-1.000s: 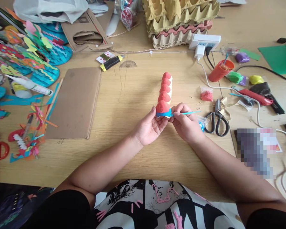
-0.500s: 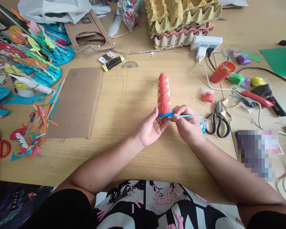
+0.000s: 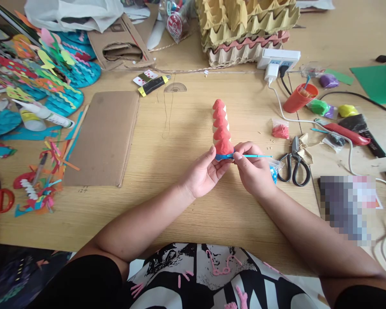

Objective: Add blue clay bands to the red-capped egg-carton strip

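A strip of egg carton points away from me, its row of bumps covered in red clay and its near end banded with blue clay. My left hand grips that near end from the left, thumb against the blue band. Pinched in my right hand is a thin blue clay modelling tool, and its left tip touches the blue band. Just behind my right hand lies a small bag of blue clay, partly hidden by it.
Black-handled scissors and a bag of red clay lie to the right, near a red cup and a power strip. Cardboard lies left, with paper scraps beyond it. Egg trays are stacked at the back.
The egg carton strip has turned slightly in my left hand, its red bumps facing me more. The tool's tip has shifted a little along the blue band.
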`<state>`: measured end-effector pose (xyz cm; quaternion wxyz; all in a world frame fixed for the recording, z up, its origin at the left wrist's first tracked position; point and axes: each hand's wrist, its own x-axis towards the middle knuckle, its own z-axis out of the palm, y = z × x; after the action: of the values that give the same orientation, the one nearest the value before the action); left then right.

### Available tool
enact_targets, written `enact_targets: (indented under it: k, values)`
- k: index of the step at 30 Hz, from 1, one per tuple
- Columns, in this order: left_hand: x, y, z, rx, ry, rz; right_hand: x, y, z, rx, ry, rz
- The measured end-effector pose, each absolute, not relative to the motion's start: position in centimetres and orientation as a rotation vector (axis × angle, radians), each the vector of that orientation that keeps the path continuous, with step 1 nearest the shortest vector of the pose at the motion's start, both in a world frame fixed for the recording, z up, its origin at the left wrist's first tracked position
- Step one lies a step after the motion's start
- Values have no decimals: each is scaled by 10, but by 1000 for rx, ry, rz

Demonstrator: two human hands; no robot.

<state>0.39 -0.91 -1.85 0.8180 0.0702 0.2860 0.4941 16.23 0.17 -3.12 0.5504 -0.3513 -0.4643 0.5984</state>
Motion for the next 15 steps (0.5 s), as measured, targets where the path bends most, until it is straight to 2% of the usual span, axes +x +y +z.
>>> enact_targets:
  k: [15]
  values:
    - [3, -9, -21, 161, 593, 1069, 161, 0, -29, -906, -1094, 1374]
